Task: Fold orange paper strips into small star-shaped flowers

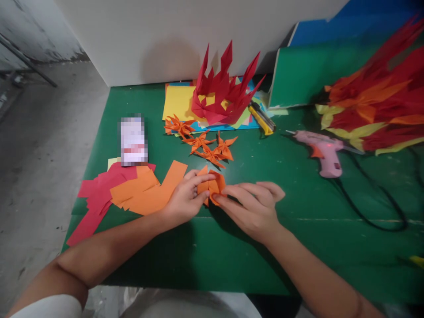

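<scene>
Between both hands is a partly folded piece of orange paper (217, 182), held just above the green table. My left hand (187, 194) pinches its left side with thumb and forefinger. On the right edge, the fingertips of my right hand (253, 207) are closed on the same paper, the little finger sticking out. Beyond the hands lie several folded orange paper flowers (212, 154). Loose orange paper strips (142, 194) and red paper strips (99, 194) are spread to the left, close to my left hand.
A phone (133, 141), its screen blurred, lies by the strips. Behind stands a spiky red paper piece (218, 106) on coloured sheets (177, 101), beside a yellow cutter (263, 119). At right are a pink glue gun (326, 152) with a black cord and a large red-orange paper piece (380, 101).
</scene>
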Demonstrator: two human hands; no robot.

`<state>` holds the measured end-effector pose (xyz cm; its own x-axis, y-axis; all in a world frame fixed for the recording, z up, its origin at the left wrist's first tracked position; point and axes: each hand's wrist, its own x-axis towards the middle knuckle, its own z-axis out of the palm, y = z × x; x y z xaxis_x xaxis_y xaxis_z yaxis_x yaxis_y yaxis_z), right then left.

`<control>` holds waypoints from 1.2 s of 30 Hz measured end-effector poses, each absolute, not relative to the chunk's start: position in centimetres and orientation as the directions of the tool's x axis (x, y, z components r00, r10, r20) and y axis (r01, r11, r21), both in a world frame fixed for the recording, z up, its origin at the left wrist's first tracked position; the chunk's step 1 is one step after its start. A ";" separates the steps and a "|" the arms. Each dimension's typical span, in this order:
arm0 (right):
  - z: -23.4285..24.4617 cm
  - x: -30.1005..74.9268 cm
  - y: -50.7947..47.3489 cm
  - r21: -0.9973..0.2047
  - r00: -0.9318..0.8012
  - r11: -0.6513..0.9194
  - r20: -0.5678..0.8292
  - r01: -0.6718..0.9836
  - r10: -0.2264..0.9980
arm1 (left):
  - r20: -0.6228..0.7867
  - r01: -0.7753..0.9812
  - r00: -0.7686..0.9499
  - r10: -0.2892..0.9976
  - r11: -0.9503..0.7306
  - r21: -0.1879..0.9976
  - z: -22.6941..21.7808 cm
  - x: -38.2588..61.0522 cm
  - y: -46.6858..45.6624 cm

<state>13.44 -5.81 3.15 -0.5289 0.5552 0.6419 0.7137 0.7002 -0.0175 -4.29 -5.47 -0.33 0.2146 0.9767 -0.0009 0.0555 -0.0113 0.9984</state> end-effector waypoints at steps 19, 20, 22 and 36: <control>3.7 12.8 -6.0 -0.007 -0.566 0.717 0.609 0.697 0.556 | -0.008 0.119 0.201 0.980 -0.016 0.993 0.3 -4.2 -5.5; 3.6 12.8 -6.1 -0.007 -0.570 0.722 0.609 0.692 0.552 | -0.011 0.120 0.207 0.978 -0.014 0.993 0.3 -4.2 -5.5; 3.6 12.8 -6.1 -0.003 -0.574 0.725 0.608 0.689 0.548 | -0.016 0.121 0.217 0.976 -0.010 0.993 0.4 -4.2 -5.5; 3.3 12.7 -6.3 0.035 -0.580 0.716 0.615 0.697 0.534 | -0.005 0.052 0.209 0.978 -0.006 0.999 0.0 -4.3 -5.4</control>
<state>12.74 -6.29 3.30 -0.5799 0.5339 0.6153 0.6969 0.7163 0.0353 -4.28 -5.38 0.04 0.2089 0.9779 -0.0048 0.0520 -0.0062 0.9986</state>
